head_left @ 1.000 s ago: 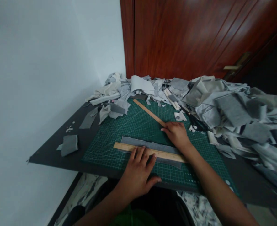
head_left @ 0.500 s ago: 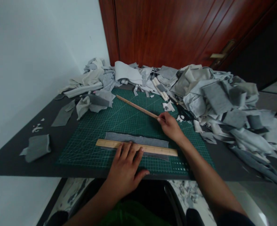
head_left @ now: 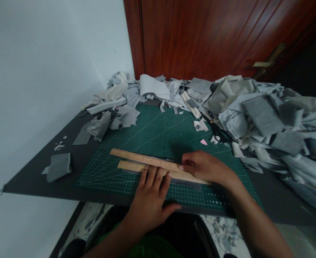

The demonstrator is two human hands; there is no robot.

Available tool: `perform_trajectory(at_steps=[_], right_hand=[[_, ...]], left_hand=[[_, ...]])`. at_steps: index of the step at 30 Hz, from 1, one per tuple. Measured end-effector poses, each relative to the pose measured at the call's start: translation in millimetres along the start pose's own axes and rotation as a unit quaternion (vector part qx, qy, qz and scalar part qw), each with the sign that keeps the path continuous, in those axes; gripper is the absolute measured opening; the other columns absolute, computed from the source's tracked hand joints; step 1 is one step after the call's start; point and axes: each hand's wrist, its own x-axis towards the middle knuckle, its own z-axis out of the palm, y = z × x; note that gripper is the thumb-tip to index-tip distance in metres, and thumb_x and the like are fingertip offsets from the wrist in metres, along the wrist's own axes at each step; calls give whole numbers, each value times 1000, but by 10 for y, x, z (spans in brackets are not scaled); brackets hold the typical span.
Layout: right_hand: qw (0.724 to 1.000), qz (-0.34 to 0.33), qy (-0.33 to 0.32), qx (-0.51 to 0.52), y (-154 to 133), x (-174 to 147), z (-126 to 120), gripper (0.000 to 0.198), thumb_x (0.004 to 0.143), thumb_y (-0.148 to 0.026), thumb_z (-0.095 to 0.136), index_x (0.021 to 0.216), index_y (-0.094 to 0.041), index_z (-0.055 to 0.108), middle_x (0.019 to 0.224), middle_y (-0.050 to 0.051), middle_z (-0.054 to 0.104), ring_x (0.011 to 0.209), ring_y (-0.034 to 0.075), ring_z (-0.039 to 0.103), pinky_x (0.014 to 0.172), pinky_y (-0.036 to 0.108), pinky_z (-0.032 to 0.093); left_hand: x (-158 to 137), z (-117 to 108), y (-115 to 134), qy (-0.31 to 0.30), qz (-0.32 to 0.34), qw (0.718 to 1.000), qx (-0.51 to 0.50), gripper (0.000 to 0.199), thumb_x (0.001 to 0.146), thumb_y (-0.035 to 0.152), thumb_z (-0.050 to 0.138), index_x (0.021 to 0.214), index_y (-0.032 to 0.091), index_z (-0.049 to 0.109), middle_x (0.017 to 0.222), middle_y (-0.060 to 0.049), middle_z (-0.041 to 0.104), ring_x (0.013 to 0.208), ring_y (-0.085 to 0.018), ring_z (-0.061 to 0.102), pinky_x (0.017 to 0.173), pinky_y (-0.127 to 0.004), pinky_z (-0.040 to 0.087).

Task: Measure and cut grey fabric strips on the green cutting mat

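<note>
A wooden ruler (head_left: 129,165) lies across a grey fabric strip (head_left: 187,184) on the green cutting mat (head_left: 106,172). Flat on that ruler rest the spread fingers of my left hand (head_left: 149,197), its thumb out toward the table's front edge. My right hand (head_left: 207,166) pinches a second wooden ruler (head_left: 140,157) near its right end. This second ruler slants just beyond the first, over the strip's far side, and overlaps the first toward the right. Whether it touches the fabric I cannot tell. Most of the strip is hidden under the rulers and fingers.
Heaped cloth scraps (head_left: 262,114) fill the right and back of the table. A smaller pile (head_left: 112,93) sits back left, a folded grey piece (head_left: 59,167) front left. Black-handled scissors (head_left: 218,133) and a pink chip (head_left: 203,142) lie at the mat's right.
My right hand has brought the second ruler from the middle of the mat toward me, beside the first ruler. My left hand stays on the first ruler. The view has shifted slightly; the pink chip now shows.
</note>
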Motion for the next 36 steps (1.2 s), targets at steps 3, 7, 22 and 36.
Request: perform_trajectory(at_steps=[3, 7, 22, 36], right_hand=[[997, -32, 53, -56, -61, 0, -6, 20, 90, -40, 73, 96, -21, 74, 92, 7, 71, 87, 24, 63, 77, 34, 43], [987, -151, 59, -2, -147, 91, 135, 29, 98, -31, 66, 126, -27, 70, 106, 7, 68, 100, 23, 63, 89, 35, 45], [995, -87, -9, 38, 152, 11, 1, 22, 91, -10, 64, 101, -24, 77, 101, 4, 69, 97, 21, 66, 87, 30, 47], [993, -113, -7, 44, -13, 11, 58, 33, 95, -10, 60, 114, -31, 77, 109, 4, 66, 98, 19, 64, 85, 30, 47]], left_hand=[[-7, 9, -4, -4, 0, 1000, 8, 88, 92, 80, 45, 144, 11, 55, 150, -23, 51, 143, -45, 40, 119, -65, 26], [-12, 13, -12, -3, 7, 1000, 9, 89, 92, 80, 43, 147, 10, 53, 151, -24, 50, 142, -46, 41, 118, -65, 27], [-33, 16, 12, -15, -4, 1000, 5, 91, 91, 82, 42, 149, 12, 50, 151, -22, 52, 144, -45, 41, 120, -64, 23], [-47, -27, 19, -48, -17, 998, -22, 88, 94, 80, 39, 152, 14, 45, 160, -21, 42, 152, -41, 30, 123, -65, 17]])
